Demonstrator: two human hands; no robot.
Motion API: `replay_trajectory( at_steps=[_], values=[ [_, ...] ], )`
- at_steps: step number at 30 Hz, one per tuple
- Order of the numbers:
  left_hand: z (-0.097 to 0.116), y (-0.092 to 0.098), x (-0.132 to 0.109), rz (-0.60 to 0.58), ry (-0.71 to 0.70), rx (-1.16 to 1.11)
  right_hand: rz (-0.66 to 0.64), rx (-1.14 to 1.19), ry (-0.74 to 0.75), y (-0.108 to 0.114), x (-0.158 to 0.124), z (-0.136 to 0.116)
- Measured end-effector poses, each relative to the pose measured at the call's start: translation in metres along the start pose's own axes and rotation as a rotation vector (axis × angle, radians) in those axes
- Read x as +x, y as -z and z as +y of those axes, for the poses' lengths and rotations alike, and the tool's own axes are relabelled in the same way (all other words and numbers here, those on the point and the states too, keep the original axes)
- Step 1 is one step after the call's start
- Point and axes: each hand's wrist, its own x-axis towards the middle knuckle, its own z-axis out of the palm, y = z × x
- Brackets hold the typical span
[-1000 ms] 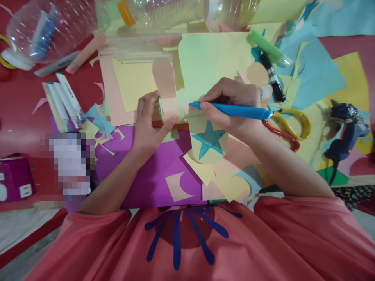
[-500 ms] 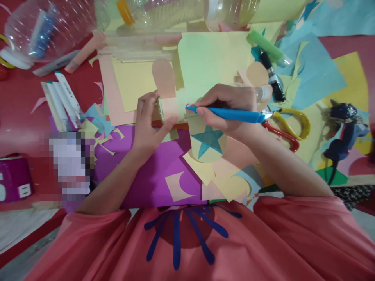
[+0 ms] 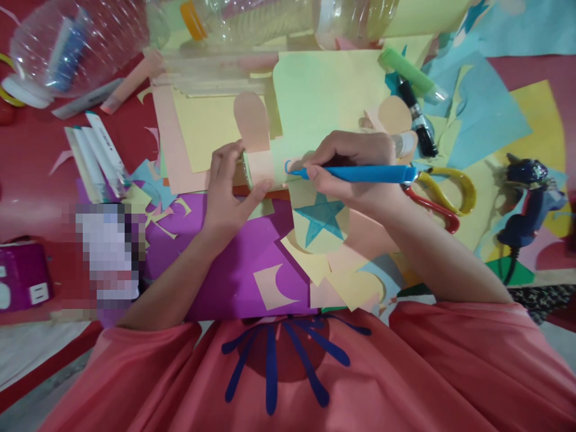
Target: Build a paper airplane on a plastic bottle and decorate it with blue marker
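A plastic bottle wrapped in pale green paper [image 3: 278, 161] lies on its side, a clear rim showing at its left end. My left hand [image 3: 229, 192] grips that end, with the thumb in front and the fingers behind. A pink rounded paper piece [image 3: 251, 120] sticks up from the wrap beside my fingers. My right hand [image 3: 351, 168] holds a blue marker [image 3: 364, 174] in a writing grip, its tip touching the wrap. A short blue curved line shows by the tip. Below the bottle is a round pale yellow paper with a blue star [image 3: 321, 219].
Scissors [image 3: 450, 186] and a glue gun [image 3: 524, 204] lie on the right. Several white markers [image 3: 96, 156] lie on the left, near a blurred-out object [image 3: 108, 252]. Clear plastic bottles [image 3: 252, 21] line the back. Paper scraps and a purple sheet [image 3: 234, 264] cover the front.
The marker tip has moved slightly right and down, and the blue line on the wrap now shows as a longer curve. My left hand holds the bottle in the same place.
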Motion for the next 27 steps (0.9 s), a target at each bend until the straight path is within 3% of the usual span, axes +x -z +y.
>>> replay_trajectory(
  at_steps=[6, 12, 23, 27],
  values=[
    [-0.0004, -0.0005, -0.0003, 0.006, 0.006, 0.009, 0.044, 0.001, -0.011, 0.0010, -0.0002, 0.0006],
    [-0.0029, 0.0013, 0.0010, 0.015, -0.133, 0.048, 0.103, -0.040, 0.001, 0.0003, -0.0006, 0.0003],
    [0.0033, 0.0012, 0.0007, 0.019, -0.024, 0.039, 0.090, -0.056, 0.021, -0.0010, -0.0010, 0.0057],
    [0.0015, 0.0013, 0.0009, 0.025, -0.045, 0.050, 0.118, -0.074, 0.062, -0.0031, -0.0020, 0.0070]
  ],
)
